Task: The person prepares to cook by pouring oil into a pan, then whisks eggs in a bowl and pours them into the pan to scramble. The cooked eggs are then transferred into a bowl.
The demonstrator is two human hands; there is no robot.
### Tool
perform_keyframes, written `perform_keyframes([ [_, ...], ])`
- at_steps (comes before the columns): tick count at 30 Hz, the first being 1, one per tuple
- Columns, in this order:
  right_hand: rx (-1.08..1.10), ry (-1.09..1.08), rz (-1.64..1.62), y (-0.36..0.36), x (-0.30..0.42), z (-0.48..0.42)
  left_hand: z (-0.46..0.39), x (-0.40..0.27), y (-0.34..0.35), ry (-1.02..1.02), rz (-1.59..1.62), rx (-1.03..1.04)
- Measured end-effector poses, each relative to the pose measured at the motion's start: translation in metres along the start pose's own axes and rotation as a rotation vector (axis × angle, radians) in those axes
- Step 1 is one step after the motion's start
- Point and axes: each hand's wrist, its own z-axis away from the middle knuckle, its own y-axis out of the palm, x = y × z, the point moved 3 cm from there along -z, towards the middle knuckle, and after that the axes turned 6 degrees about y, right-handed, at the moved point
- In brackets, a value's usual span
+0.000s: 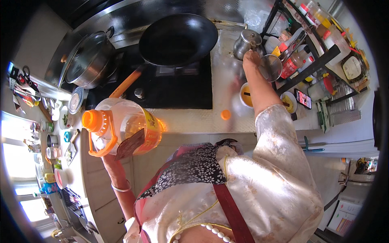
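Note:
A large clear plastic oil bottle (121, 127) with an orange neck and an orange carrying handle is held up in front of the hob's left part. My left hand (111, 161) supports it from behind and below; the bottle hides most of the fingers. A brown flat piece (131, 145) lies against the bottle's near side. At the counter's back right, my right hand (251, 59) grips the near side of a lidded stainless steel pot (246, 41), probably by its handle. A loose orange cap (225, 114) lies on the counter between the two hands.
A black wok (179, 39) with a wooden handle sits on the black hob (188, 88), beside a lidded steel pot (91, 60). Right of my forearm are a wire-mesh strainer (271, 68), a phone (303, 98) and a crowded condiment rack (316, 63). A bowl of yellow liquid (245, 96) stands beside the forearm.

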Motion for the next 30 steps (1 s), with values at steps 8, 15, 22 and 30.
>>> perform_keyframes([
  [8, 0.059, 0.106, -0.501, 0.034, -0.016, -0.031, -0.003, 0.005, -0.009, 0.215, -0.427, 0.146],
  [15, 0.132, 0.134, -1.057, -0.016, -0.001, 0.032, -0.001, -0.008, 0.009, 0.042, -0.131, 0.061],
  [22, 0.188, -0.041, -1.082, -0.068, -0.024, 0.072, -0.004, 0.001, -0.002, 0.031, -0.116, 0.078],
  [30, 0.256, -0.005, -1.109, -0.105, -0.029, 0.098, -0.005, -0.004, -0.002, 0.144, -0.258, 0.136],
])
